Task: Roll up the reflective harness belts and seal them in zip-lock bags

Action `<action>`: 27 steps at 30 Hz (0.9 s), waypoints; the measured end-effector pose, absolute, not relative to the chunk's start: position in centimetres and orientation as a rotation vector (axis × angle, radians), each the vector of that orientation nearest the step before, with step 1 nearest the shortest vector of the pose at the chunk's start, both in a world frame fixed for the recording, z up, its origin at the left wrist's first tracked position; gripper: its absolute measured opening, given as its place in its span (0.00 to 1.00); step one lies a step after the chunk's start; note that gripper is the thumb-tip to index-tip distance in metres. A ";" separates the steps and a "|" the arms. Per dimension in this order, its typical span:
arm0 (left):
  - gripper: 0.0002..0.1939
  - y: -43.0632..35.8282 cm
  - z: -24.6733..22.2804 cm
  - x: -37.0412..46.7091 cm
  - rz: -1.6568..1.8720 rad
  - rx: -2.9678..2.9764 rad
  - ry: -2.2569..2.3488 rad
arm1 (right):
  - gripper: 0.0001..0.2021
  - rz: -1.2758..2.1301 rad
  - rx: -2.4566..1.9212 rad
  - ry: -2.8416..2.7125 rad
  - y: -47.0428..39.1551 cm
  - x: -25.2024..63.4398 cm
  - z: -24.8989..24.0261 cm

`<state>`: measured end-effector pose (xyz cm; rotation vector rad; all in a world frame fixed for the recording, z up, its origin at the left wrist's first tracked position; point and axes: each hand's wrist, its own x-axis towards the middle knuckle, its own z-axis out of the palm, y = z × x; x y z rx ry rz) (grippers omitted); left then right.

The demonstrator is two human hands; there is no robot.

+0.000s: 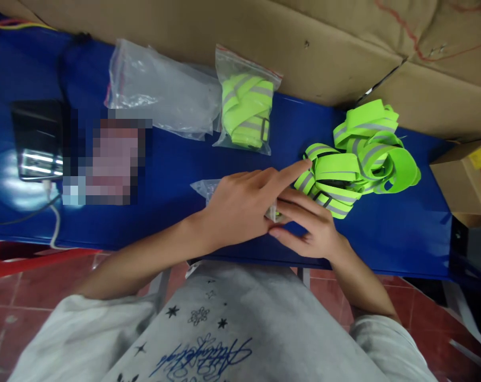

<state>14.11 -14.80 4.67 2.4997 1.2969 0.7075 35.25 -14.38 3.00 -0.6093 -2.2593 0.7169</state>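
My left hand (240,207) lies over a clear plastic bag (204,187), closed on it, with one finger stretched out toward the right. The bag is mostly covered; its left corner shows, and a bit of yellow-green appears between the hands. At its right end, the curved fingers and thumb of my right hand (314,225) pinch the bag. Just beyond that hand is a folded neon yellow-green reflective strap (336,170) with grey stripes and black buckles. A looser reflective strap (400,164) lies heaped against it.
Behind the hands stands a filled zip bag (246,106) holding a reflective strap. Clear bags (164,93) lie to its left. A black phone-like device (39,140) with a cable and a blurred-out patch are at left. Cardboard (316,48) borders the blue table (408,228); a small carton (463,180) sits right.
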 end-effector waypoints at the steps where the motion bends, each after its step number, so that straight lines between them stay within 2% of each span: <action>1: 0.35 -14.8 4.9 14.0 0.739 2.482 1.316 | 0.24 0.685 -0.623 -2.230 -14.3 35.5 3.1; 3: 0.35 -14.8 5.3 14.0 0.778 2.512 1.371 | 0.25 0.678 -0.653 -2.208 -14.2 35.8 3.2; 6: 0.33 -15.0 5.5 14.5 0.712 2.658 1.324 | 0.15 0.827 -0.581 -2.266 -14.6 35.6 2.9; 8: 0.33 -15.2 5.7 15.3 0.523 2.792 1.198 | 0.10 0.902 -0.524 -2.328 -15.0 35.3 2.6; 11: 0.34 -15.3 6.0 16.2 0.235 2.920 1.062 | 0.14 0.870 -0.546 -2.406 -15.4 35.0 2.4; 13: 0.37 -15.3 6.3 16.3 0.206 2.882 1.084 | 0.12 0.880 -0.552 -2.360 -15.2 35.0 2.6; 17: 0.44 -14.6 6.9 14.8 0.337 2.527 1.254 | 0.04 0.894 -0.545 -2.182 -14.1 35.6 2.9; 20: 0.52 -13.5 7.2 12.6 0.400 2.172 1.127 | 0.03 0.830 -0.620 -2.118 -13.5 36.1 2.8; 23: 0.49 -12.0 6.1 10.7 0.402 1.797 1.051 | 0.03 0.969 -0.626 -2.087 -13.6 36.1 2.6; 27: 0.43 -10.9 3.3 9.2 0.310 1.440 1.007 | 0.10 1.169 -0.666 -2.148 -14.2 35.7 2.1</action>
